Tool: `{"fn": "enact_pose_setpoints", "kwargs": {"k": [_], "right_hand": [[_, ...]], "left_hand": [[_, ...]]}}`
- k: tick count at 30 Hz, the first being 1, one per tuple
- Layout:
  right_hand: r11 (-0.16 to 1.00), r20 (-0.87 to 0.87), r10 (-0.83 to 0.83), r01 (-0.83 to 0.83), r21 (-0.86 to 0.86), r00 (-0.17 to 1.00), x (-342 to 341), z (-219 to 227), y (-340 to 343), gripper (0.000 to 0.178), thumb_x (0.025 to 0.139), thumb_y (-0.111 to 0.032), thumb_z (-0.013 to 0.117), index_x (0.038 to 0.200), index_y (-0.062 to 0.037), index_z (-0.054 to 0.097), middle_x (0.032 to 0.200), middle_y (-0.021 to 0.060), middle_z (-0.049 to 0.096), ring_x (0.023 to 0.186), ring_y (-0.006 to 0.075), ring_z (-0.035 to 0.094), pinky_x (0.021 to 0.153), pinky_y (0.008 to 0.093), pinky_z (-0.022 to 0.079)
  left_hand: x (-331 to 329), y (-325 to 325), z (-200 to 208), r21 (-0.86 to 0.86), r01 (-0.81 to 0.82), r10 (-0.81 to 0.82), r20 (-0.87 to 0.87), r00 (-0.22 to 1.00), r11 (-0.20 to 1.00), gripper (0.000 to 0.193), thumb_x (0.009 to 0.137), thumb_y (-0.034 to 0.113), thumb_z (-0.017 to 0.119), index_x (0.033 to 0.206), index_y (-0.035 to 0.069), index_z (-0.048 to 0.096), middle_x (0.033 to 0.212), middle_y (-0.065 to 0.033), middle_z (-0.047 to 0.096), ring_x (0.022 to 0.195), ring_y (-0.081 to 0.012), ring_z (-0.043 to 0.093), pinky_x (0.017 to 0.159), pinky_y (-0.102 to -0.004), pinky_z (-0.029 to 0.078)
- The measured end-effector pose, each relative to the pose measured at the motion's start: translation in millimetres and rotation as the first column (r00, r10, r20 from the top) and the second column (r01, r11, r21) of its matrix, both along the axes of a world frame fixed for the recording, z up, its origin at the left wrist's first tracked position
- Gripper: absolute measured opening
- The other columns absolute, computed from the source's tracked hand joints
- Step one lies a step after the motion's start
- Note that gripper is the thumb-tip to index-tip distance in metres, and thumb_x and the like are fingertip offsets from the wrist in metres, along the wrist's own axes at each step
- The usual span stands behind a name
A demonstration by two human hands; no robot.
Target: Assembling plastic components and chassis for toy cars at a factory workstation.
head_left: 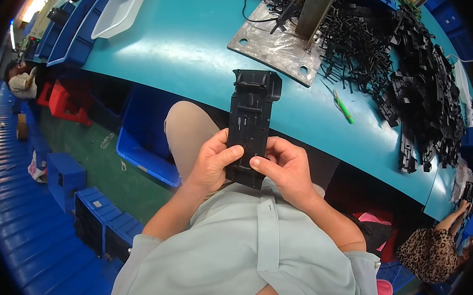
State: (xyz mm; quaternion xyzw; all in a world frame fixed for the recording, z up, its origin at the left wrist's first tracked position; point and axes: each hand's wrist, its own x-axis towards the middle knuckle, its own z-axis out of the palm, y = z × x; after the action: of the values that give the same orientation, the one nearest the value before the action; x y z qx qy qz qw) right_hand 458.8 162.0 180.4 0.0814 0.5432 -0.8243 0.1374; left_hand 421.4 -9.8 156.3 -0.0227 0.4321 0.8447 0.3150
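Between my hands is a long black moulded plastic part [248,115], held lengthwise over my lap just off the table's near edge. My left hand [216,160] grips its left side near the lower end, thumb on the face. On the opposite side my right hand [285,166] holds it too, the thumb lying across its lower face and the fingers partly hidden behind. The part's upper end is wider and has a raised, ribbed shape. A green-handled pointed tool [342,106] lies on the table to the right, apart from both hands.
On the teal table [172,50], a metal base plate [279,43] carries an upright post. Small black scraps [358,52] and a heap of black parts [426,95] lie right. A white tray [121,9] sits far left. A blue bin [149,147] stands below. Co-workers sit at both sides.
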Motion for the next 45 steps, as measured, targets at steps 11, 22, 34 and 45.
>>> {"fn": "enact_pose_setpoints", "kwargs": {"k": [11,22,34,45], "right_hand": [[0.998,0.037,-0.045,0.047,-0.032,0.998,6,0,-11,0.021,0.08,0.001,0.064,0.1,0.0023,0.059,0.083,-0.0006,0.057,0.073,0.0037,0.05,0.067,0.0191,0.044],[0.996,0.021,-0.089,0.089,-0.011,0.996,7,-5,-12,0.018,0.079,-0.001,0.065,0.097,-0.0013,0.061,0.073,-0.0076,0.047,0.065,0.0005,0.038,0.061,0.0166,0.036],[0.998,0.008,-0.063,0.063,-0.008,0.998,3,-8,-5,0.016,0.083,-0.002,0.062,0.099,0.0002,0.06,0.081,-0.0039,0.058,0.07,0.0011,0.046,0.065,0.0177,0.041],[0.979,-0.132,-0.174,0.186,0.08,0.976,10,-18,-9,0.018,0.082,-0.001,0.064,0.099,0.0003,0.059,0.084,-0.0026,0.057,0.066,-0.0004,0.046,0.057,0.0157,0.038]], "left_hand": [[-9,1,10,-0.029,0.066,-0.061,0.166,0.984,0.997,0.033,0.077,0.009,0.054,0.108,-0.003,0.054,0.097,-0.0116,0.062,0.086,-0.0186,0.063,0.078,-0.0313,0.052],[-4,7,21,-0.158,-0.023,0.044,0.128,0.991,0.987,0.023,0.08,0.005,0.053,0.101,-0.002,0.057,0.095,-0.0105,0.063,0.084,-0.0159,0.062,0.075,-0.0306,0.052],[-1,2,16,-0.125,-0.088,0.088,-0.007,0.996,0.988,0.018,0.094,0.015,0.052,0.102,-0.001,0.056,0.098,-0.008,0.063,0.087,-0.0122,0.061,0.077,-0.0302,0.051],[3,-7,10,-0.159,-0.077,0.079,0.012,0.997,0.984,0.022,0.088,0.01,0.054,0.107,-0.001,0.053,0.101,-0.0095,0.061,0.093,-0.0151,0.058,0.086,-0.0329,0.046]]}}
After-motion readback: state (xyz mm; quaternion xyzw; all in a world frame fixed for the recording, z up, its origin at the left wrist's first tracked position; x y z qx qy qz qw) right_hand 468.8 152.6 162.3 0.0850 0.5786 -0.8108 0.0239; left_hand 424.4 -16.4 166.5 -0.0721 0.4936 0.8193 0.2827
